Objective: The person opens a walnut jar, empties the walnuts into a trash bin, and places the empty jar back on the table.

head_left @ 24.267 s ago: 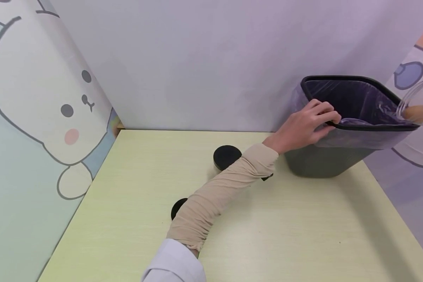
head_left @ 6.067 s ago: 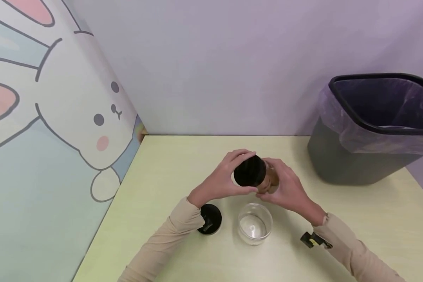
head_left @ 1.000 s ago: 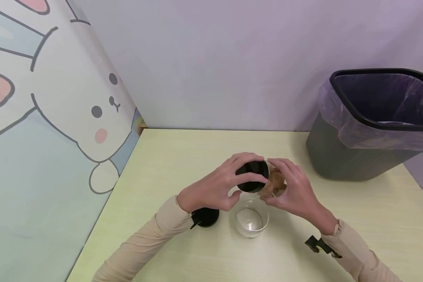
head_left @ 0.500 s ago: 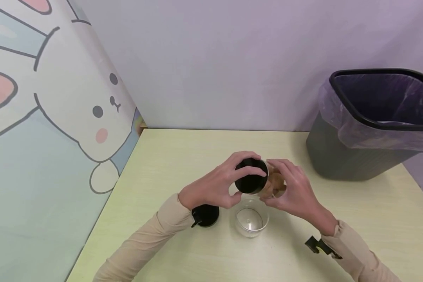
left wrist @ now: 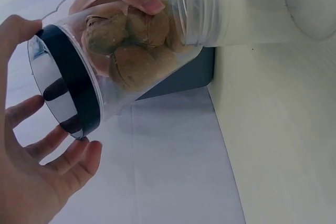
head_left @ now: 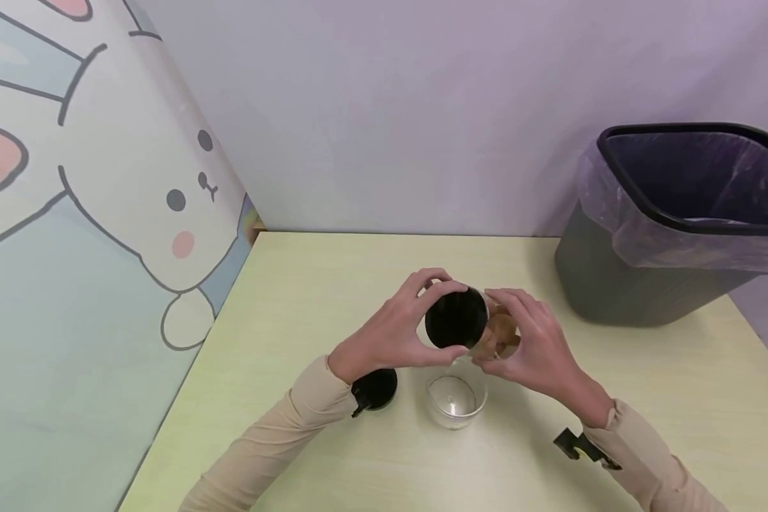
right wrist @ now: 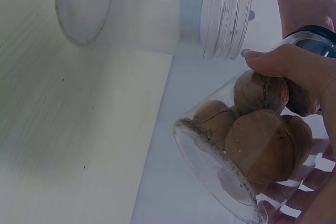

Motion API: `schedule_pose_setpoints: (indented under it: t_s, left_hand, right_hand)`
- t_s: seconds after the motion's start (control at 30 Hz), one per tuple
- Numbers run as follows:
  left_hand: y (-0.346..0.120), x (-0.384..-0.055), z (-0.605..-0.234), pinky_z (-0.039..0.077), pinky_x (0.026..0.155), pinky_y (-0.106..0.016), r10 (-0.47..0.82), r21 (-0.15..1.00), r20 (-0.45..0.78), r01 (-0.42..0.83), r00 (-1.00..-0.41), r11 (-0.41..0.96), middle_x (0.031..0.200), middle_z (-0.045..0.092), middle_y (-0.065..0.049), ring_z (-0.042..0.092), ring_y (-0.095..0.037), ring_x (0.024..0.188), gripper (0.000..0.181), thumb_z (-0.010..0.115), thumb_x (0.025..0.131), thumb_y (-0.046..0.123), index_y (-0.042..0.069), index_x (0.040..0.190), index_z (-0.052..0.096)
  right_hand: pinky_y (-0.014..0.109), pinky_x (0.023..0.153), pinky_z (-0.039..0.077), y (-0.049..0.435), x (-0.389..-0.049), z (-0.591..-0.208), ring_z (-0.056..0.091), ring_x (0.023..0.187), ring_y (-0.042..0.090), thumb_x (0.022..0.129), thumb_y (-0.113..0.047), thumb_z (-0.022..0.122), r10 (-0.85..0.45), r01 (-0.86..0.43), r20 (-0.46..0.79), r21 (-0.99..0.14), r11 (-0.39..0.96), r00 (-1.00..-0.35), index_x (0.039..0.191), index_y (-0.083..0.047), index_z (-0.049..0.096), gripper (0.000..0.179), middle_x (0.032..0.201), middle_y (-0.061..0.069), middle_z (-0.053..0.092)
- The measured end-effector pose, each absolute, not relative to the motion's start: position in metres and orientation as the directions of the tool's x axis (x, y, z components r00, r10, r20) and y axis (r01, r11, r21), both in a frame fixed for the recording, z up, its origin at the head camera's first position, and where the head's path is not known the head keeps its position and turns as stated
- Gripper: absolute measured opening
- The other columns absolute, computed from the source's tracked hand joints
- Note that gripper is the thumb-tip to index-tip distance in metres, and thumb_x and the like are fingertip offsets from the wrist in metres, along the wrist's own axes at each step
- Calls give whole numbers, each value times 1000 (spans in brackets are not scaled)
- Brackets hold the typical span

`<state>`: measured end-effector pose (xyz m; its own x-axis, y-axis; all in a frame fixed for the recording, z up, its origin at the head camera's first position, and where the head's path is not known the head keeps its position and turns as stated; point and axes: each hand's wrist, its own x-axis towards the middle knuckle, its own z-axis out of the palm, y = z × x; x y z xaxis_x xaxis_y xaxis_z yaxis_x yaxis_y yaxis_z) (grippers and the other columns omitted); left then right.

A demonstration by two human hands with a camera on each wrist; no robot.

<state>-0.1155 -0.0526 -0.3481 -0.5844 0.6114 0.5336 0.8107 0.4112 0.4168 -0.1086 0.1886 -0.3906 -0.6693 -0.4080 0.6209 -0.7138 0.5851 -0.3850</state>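
Observation:
A clear jar (head_left: pixel 500 333) of walnuts is held tilted over the table between both hands. My left hand (head_left: pixel 393 328) grips its black lid (head_left: pixel 457 318), thumb and fingers spread round the rim. My right hand (head_left: pixel 537 348) holds the jar's body from the other side. Several brown walnuts (right wrist: pixel 260 145) show through the wall in the right wrist view, with dark crumbs near the base. The lid (left wrist: pixel 73 77) sits on the jar's mouth in the left wrist view. Just below the hands, an uncovered clear jar (head_left: pixel 456 402) stands upright on the table.
Another black lid (head_left: pixel 377 390) lies on the table left of the uncovered jar, partly behind the left wrist. A grey bin (head_left: pixel 614 284) with a black rim and purple liner stands at the back right. A wall (head_left: pixel 390 142) rises along the table's far edge.
My left fingers, bent over the lid's face moments ago, now span its rim; the right hand stays put. Much earlier, the left hand was on the bin's rim, a clear jar beside it.

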Motion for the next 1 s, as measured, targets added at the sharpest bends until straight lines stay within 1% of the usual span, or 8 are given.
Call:
schedule_pose_setpoints:
  t_s: [0.13,0.23,0.33,0.47,0.6,0.7,0.83,1.0]
  left_hand:
    - [-53,-114,-347,44,75,-20,590,405,526,791,-612,460,128,41,-2,44,-12,107,73,75,72,47,19,132,47]
    - [-56,-114,-343,45,73,-21,605,368,522,799,-601,477,132,40,-3,43,-11,112,75,75,71,49,20,134,46]
    - [-60,-114,-337,45,78,-24,641,324,518,823,-567,466,136,39,-4,41,-14,120,75,75,71,45,21,135,44]
    - [-64,-116,-330,44,89,-26,697,286,513,865,-501,412,140,38,-7,36,-17,128,73,76,70,33,20,135,44]
    - [-65,-116,-326,35,102,-28,752,261,504,905,-425,337,143,35,-9,31,-18,133,70,74,70,21,18,134,46]
    - [-63,-116,-325,29,106,-29,780,243,497,924,-380,295,142,35,-9,29,-18,134,67,72,69,13,16,132,48]
    - [-59,-117,-325,25,108,-30,798,223,490,935,-351,274,141,35,-9,28,-18,134,68,69,64,4,16,128,50]
    - [-54,-118,-324,21,109,-31,810,215,481,941,-336,262,142,35,-10,25,-19,136,68,66,61,0,17,125,52]
  right_hand:
    - [47,80,39,189,-109,-389,54,101,25,44,-27,89,-409,-719,629,-377,585,-662,125,-3,54,92,118,11,57]
    - [47,78,39,189,-111,-390,54,99,26,42,-26,89,-406,-730,649,-362,580,-644,126,-3,54,93,116,11,57]
    - [46,78,39,190,-111,-390,54,99,26,41,-26,90,-403,-728,648,-364,581,-646,126,-3,54,94,116,11,57]
    - [47,80,38,191,-111,-390,54,101,26,41,-28,90,-403,-718,633,-375,586,-661,126,-4,54,95,117,11,57]
    - [48,81,38,192,-112,-390,54,101,26,41,-27,91,-409,-716,623,-383,584,-667,127,-4,53,96,118,11,56]
    - [47,81,38,193,-112,-389,54,102,26,42,-28,91,-413,-718,622,-382,582,-665,127,-4,53,96,118,11,56]
    - [46,81,37,194,-112,-390,53,102,25,43,-28,90,-416,-719,619,-385,579,-666,128,-5,53,96,119,11,56]
    - [45,80,36,194,-112,-390,54,103,25,43,-28,90,-422,-723,618,-383,575,-663,128,-4,53,95,119,11,56]
